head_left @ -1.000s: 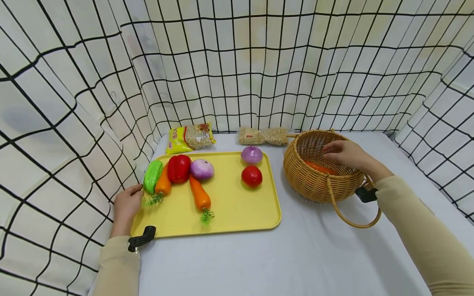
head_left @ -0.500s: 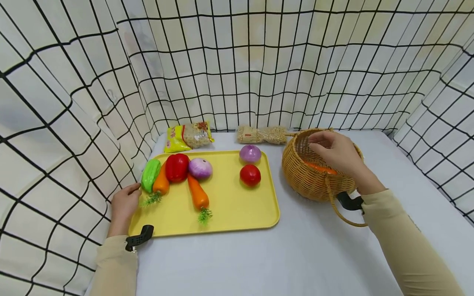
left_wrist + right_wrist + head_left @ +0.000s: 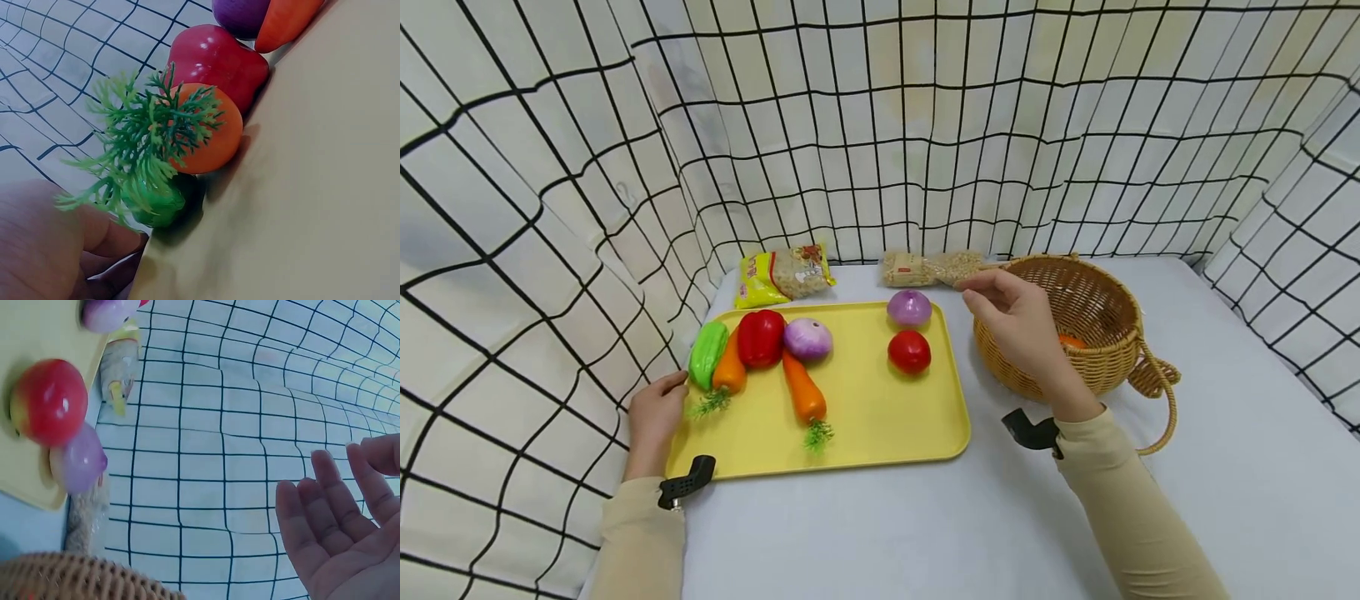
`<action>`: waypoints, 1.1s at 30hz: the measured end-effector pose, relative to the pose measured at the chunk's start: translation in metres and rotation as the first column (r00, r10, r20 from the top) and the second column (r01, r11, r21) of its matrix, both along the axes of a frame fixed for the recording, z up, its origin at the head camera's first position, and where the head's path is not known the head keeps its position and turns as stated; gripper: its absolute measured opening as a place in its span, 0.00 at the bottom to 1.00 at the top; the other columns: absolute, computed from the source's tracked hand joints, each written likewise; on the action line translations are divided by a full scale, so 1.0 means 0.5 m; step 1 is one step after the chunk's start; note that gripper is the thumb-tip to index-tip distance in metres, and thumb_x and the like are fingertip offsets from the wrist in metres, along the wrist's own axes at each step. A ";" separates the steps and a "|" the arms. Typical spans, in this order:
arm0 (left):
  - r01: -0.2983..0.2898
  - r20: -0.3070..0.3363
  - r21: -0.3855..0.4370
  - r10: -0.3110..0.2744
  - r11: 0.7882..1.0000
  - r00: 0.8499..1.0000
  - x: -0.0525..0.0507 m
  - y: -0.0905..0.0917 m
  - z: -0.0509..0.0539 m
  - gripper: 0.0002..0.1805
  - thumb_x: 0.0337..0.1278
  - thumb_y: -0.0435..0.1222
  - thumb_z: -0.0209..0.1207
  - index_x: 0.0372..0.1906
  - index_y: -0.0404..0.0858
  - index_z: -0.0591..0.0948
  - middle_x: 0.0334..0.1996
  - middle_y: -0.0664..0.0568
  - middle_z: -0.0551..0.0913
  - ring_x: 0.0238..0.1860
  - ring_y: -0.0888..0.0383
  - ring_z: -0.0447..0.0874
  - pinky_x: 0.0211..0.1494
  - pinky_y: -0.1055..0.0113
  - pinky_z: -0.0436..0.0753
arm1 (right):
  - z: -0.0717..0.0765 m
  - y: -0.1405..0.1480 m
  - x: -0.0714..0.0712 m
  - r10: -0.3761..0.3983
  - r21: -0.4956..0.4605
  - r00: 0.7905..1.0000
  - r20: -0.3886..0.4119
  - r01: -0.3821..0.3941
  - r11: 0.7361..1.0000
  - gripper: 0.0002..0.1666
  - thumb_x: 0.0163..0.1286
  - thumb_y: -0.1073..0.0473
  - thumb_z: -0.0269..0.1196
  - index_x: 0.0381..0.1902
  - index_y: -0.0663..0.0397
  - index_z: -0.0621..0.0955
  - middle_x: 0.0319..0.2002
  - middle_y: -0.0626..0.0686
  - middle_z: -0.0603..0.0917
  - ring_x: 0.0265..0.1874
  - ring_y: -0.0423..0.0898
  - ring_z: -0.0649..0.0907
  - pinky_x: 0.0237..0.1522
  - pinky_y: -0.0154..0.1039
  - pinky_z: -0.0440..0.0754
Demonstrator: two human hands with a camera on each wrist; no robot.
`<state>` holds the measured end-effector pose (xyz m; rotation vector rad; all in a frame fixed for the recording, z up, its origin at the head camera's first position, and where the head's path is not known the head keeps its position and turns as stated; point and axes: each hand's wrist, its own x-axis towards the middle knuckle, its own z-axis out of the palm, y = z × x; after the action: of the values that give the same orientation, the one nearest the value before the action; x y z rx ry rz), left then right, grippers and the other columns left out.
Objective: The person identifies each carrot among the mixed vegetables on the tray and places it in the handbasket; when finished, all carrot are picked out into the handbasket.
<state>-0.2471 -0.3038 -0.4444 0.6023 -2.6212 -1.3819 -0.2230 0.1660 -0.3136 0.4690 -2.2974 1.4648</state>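
Observation:
My left hand (image 3: 657,412) holds the left edge of the yellow tray (image 3: 887,425) beside the green vegetable (image 3: 707,357); in the left wrist view its fingers curl at the tray's edge. My right hand (image 3: 1021,327), empty with relaxed fingers, hovers over the left rim of the wicker basket (image 3: 1097,365). Right of the tray's middle lie a purple onion (image 3: 909,308) and a red round fruit (image 3: 909,352). A red pepper (image 3: 761,338), two carrots (image 3: 805,392) and another onion (image 3: 808,339) fill the tray's left part. Something orange (image 3: 1072,341) lies inside the basket.
Behind the tray lie a yellow bag (image 3: 784,276) and a clear tied bag (image 3: 928,269). The basket's handle (image 3: 1170,412) hangs at its right front. A black-lined net (image 3: 880,125) over white cloth stands at the back and sides.
My right hand has moved left from over the basket's inside to its left rim, uncovering more of the basket and its handle. The left hand keeps its place on the tray's edge.

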 end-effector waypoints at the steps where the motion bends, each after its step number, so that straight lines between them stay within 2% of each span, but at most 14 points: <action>1: -0.007 -0.001 0.001 0.007 1.000 1.000 0.000 -0.001 0.000 0.25 0.70 0.36 0.44 0.69 0.35 0.71 0.68 0.39 0.69 0.70 0.41 0.62 0.63 0.51 0.69 | -0.003 -0.008 -0.002 0.019 -0.007 1.000 0.010 -0.019 1.000 0.09 0.72 0.61 0.60 0.45 0.59 0.84 0.44 0.54 0.85 0.44 0.43 0.82 0.47 0.29 0.80; 5: -0.015 -0.007 -0.012 0.015 1.000 1.000 0.001 -0.002 -0.003 0.25 0.69 0.35 0.44 0.68 0.35 0.71 0.67 0.39 0.71 0.68 0.42 0.65 0.53 0.60 0.72 | -0.023 -0.037 -0.013 0.088 -0.040 0.993 0.078 -0.086 0.996 0.09 0.71 0.61 0.60 0.46 0.58 0.84 0.44 0.54 0.85 0.43 0.46 0.83 0.48 0.35 0.80; 9: -0.014 -0.010 -0.013 0.014 1.000 1.000 0.000 -0.001 -0.006 0.24 0.69 0.35 0.45 0.68 0.36 0.72 0.67 0.39 0.71 0.66 0.43 0.67 0.45 0.68 0.70 | -0.042 -0.073 -0.018 0.120 0.012 0.984 0.131 -0.123 0.992 0.10 0.70 0.61 0.61 0.45 0.59 0.84 0.44 0.54 0.86 0.42 0.46 0.84 0.48 0.39 0.82; 12: -0.014 -0.010 -0.012 0.014 1.000 1.000 0.000 -0.001 -0.006 0.24 0.69 0.35 0.45 0.68 0.36 0.72 0.67 0.39 0.71 0.67 0.43 0.67 0.46 0.67 0.69 | -0.052 -0.103 -0.017 0.145 0.061 0.978 0.150 -0.156 0.986 0.09 0.70 0.61 0.62 0.45 0.57 0.85 0.43 0.53 0.87 0.41 0.45 0.85 0.46 0.41 0.83; 18: -0.009 -0.002 -0.019 0.009 1.000 1.000 0.001 -0.001 -0.003 0.25 0.70 0.36 0.44 0.68 0.37 0.72 0.67 0.39 0.70 0.67 0.43 0.67 0.45 0.66 0.69 | -0.072 -0.163 -0.027 0.201 0.121 0.965 0.171 -0.223 0.967 0.09 0.69 0.60 0.62 0.45 0.52 0.85 0.41 0.48 0.87 0.36 0.41 0.85 0.40 0.37 0.83; 21: -0.002 0.002 -0.005 0.002 1.000 1.000 0.000 0.001 -0.002 0.25 0.71 0.36 0.44 0.68 0.36 0.72 0.68 0.39 0.70 0.67 0.43 0.67 0.45 0.66 0.70 | -0.081 -0.187 -0.034 0.214 0.124 0.958 0.190 -0.239 0.963 0.08 0.69 0.61 0.62 0.44 0.51 0.85 0.41 0.47 0.86 0.36 0.42 0.84 0.40 0.36 0.82; 27: 0.006 -0.010 0.016 -0.005 1.000 1.000 -0.003 0.004 -0.004 0.24 0.70 0.35 0.44 0.68 0.36 0.72 0.68 0.40 0.70 0.68 0.43 0.65 0.52 0.62 0.70 | -0.095 -0.226 -0.037 0.221 0.108 0.951 0.218 -0.248 0.963 0.08 0.69 0.59 0.62 0.43 0.50 0.86 0.41 0.45 0.87 0.37 0.41 0.84 0.39 0.37 0.82; 33: -0.011 -0.013 0.006 0.011 1.000 1.000 0.000 -0.003 -0.004 0.24 0.70 0.35 0.45 0.68 0.36 0.72 0.67 0.39 0.70 0.68 0.43 0.65 0.52 0.62 0.70 | -0.118 -0.274 -0.044 0.208 0.095 0.945 0.251 -0.237 0.967 0.11 0.69 0.59 0.63 0.45 0.56 0.85 0.43 0.47 0.86 0.39 0.43 0.85 0.41 0.35 0.83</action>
<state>-0.2471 -0.3052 -0.4462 0.6061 -2.6010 -1.3857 -0.2448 0.0292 -0.3727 0.6381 -2.6088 1.5632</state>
